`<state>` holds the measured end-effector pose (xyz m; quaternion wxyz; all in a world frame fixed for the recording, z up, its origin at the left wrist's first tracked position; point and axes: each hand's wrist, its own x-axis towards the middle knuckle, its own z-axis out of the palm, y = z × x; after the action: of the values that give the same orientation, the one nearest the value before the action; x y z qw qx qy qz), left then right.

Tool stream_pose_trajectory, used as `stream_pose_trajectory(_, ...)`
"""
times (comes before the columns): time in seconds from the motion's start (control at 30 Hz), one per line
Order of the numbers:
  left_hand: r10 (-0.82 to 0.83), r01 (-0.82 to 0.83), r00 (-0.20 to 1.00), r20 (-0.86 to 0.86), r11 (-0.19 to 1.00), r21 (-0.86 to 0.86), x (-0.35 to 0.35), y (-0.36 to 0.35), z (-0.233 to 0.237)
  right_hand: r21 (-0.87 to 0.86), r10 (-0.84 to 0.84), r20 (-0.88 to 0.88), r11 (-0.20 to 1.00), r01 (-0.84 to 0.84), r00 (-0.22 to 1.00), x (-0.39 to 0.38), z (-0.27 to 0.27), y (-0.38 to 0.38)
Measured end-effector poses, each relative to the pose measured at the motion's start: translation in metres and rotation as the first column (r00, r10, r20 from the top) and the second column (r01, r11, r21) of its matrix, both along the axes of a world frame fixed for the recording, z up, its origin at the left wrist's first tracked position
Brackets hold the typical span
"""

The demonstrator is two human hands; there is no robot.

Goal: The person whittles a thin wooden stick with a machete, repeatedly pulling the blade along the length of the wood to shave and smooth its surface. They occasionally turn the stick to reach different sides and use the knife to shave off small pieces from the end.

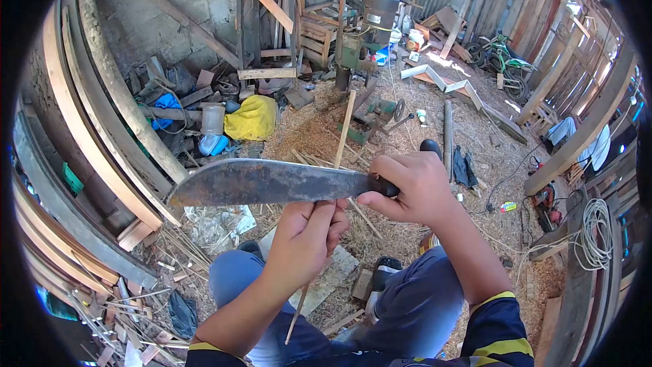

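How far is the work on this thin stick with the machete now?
Done: thin strips lie on the floor. In hand: the left hand holds the stick, the right hand lays the machete across it. Left: the stick above the machete looks whole, so most cutting seems ahead.

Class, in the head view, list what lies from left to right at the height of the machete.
Leaning curved planks → machete blade → right hand gripping it → coiled cord hanging at the right.

Right hand (414,187) grips a machete (261,181) against the left hand's (309,238) stick (344,129).
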<state>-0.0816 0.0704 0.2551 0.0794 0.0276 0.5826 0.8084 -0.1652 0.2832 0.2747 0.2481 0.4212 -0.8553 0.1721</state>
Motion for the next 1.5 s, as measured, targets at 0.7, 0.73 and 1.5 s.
stream_pose_trajectory(0.7,-0.047,0.037,0.994,0.103,0.995,0.091,0.013,0.013,-0.005,-0.088,-0.204,-0.102,0.977,0.196,0.974,-0.019,-0.014,0.026)
stream_pose_trajectory(0.73,-0.042,0.035,0.996,0.085,0.996,0.086,0.012,0.014,-0.006,-0.057,-0.158,-0.104,0.987,0.152,0.982,-0.015,-0.014,0.025)
stream_pose_trajectory(1.5,-0.112,0.11,0.986,0.122,0.994,0.023,0.023,0.012,-0.002,0.017,-0.122,-0.121,0.992,0.125,0.985,-0.018,-0.021,0.042)
